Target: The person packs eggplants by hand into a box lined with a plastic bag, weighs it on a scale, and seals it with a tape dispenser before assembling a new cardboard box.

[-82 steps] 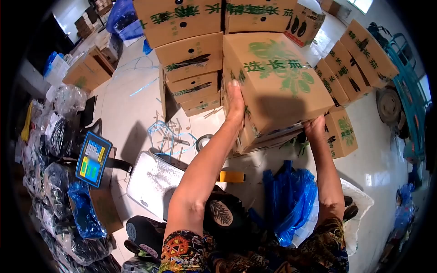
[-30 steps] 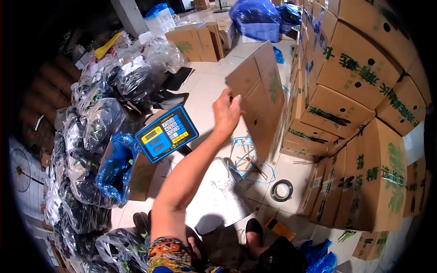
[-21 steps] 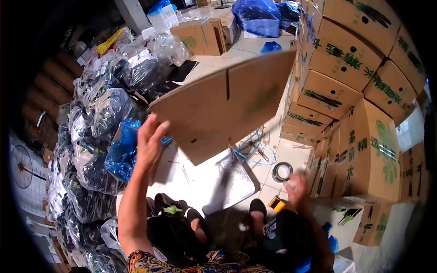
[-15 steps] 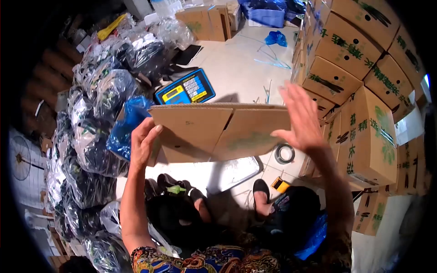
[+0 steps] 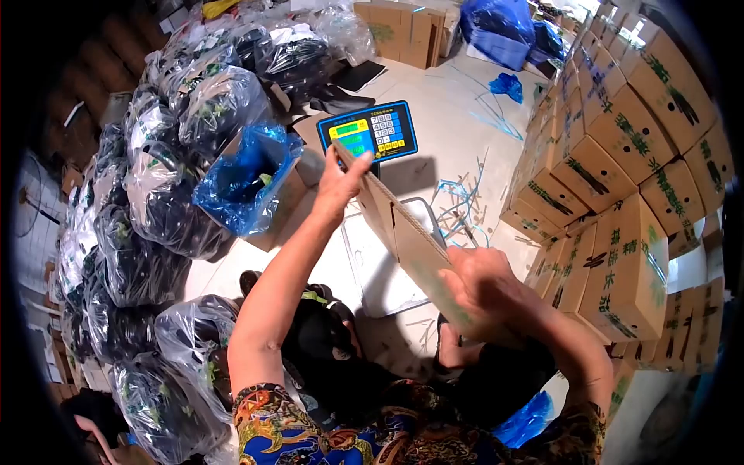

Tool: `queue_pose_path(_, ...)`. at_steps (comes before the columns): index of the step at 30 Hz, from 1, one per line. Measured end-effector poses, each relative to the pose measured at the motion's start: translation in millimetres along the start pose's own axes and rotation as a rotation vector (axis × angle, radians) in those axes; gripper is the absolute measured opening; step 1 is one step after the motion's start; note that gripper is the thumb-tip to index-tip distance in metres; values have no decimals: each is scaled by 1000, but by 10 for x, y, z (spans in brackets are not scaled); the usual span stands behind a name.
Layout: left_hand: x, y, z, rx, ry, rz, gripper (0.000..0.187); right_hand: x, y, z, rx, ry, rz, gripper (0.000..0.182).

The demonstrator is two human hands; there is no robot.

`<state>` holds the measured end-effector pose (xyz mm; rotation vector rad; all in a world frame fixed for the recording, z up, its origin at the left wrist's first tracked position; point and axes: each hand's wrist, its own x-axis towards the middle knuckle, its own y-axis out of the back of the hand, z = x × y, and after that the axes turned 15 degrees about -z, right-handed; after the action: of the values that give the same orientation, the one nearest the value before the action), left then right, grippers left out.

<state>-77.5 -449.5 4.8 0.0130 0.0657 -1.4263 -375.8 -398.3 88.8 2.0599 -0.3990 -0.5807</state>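
Observation:
A brown cardboard box (image 5: 416, 273), looking folded nearly flat, is held on edge and slants from the scale's display down toward my right side. My left hand (image 5: 339, 186) grips its far upper end, thumb over the edge. On the near end, my right hand (image 5: 482, 280) has its fingers curled round the top edge. Below the cardboard lies a white scale platform (image 5: 363, 267), partly covered by it. Just beyond my left hand stands the scale's blue-rimmed display (image 5: 372, 133) with yellow panels and lit green readouts.
Left of my left arm is an open carton lined with a blue plastic bag (image 5: 246, 182). Clear bags of dark produce (image 5: 167, 205) are heaped along the left. Printed cartons (image 5: 612, 147) are stacked on the right. Blue strapping (image 5: 465, 198) lies on the tiles.
The cardboard has turned from lying across my view to a steep slant. My right hand, spread open before, has come down and closed on its edge. The view has shifted.

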Motion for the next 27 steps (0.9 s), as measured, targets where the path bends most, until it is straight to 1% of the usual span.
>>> queue_pose_path(1, 17, -69, -22, 28, -58, -23, 100, -1, -40, -18, 113, -4, 34, 25)
queue_pose_path(2, 33, -102, -24, -41, -37, -64, 108, 10, -102, -26, 224, -7, 72, 27)
queue_pose_path(3, 43, -117, -24, 15, -18, -94, 115, 26, -169, -9, 333, -9, 112, 28)
queue_pose_path(4, 44, -125, -11, 20, -19, -124, 116, 57, -281, 100, 631, -56, 106, 34)
queue_pose_path(6, 27, -130, 26, 36, -18, -184, 118, 51, -436, 458, 619, 8, 75, 38)
queue_pose_path(8, -13, -115, 44, 31, 3, -225, 120, 97, -480, 713, 153, 195, 33, 44)
queue_pose_path(9, -16, -94, 67, 16, 13, -232, 120, 67, -421, 670, 415, 53, 20, 42)
queue_pose_path(10, -42, -117, 61, -10, -36, -165, 99, 15, -320, 584, 673, -87, 6, 41)
queue_pose_path(11, -2, -69, 34, 82, -33, -145, 94, -8, -262, 539, 931, -228, -12, 39)
queue_pose_path(12, 61, 28, -16, 174, -28, -124, 89, 24, -351, 732, 807, -237, 93, 33)
queue_pose_path(13, 35, 53, 60, 265, -18, -105, 84, 50, -387, 799, 808, -248, 137, 33)
queue_pose_path(14, -2, 96, 144, 636, -108, -32, 68, 67, -411, 847, 812, -261, 181, 33)
queue_pose_path(15, -12, 111, 224, 822, -120, 57, 58, 87, -432, 909, 814, -274, 227, 33)
queue_pose_path(17, -23, 279, 328, 807, -182, -77, 54, 133, -431, 985, 868, -319, 344, 28)
queue_pose_path(18, -142, 248, 470, 815, -193, -104, 52, 139, -406, 923, 905, -332, 401, 26)
queue_pose_path(19, -237, 238, 564, 882, -150, -140, 56, 148, -420, 879, 944, -345, 455, 25)
queue_pose_path(20, -281, 281, 523, 925, -160, -175, 57, 284, -654, 999, 610, -246, 734, 20)
queue_pose_path(21, -318, 347, 480, 970, -172, -206, 59, 273, -647, 872, 589, -203, 668, 20)
queue_pose_path(23, -429, 492, 399, 886, -246, -290, 60, 254, -511, 531, 536, -109, 541, 20)
queue_pose_path(24, -457, 526, 371, 838, -283, -337, 60, 340, -483, 503, 802, 183, 749, 22)
queue_pose_path(25, -475, 489, 367, 820, -300, -316, 60, 324, -242, 435, 699, -10, 749, 19)
queue_pose_path(27, -564, 336, 332, 774, -317, -269, 60, 300, -274, 382, 470, 328, 559, 16)
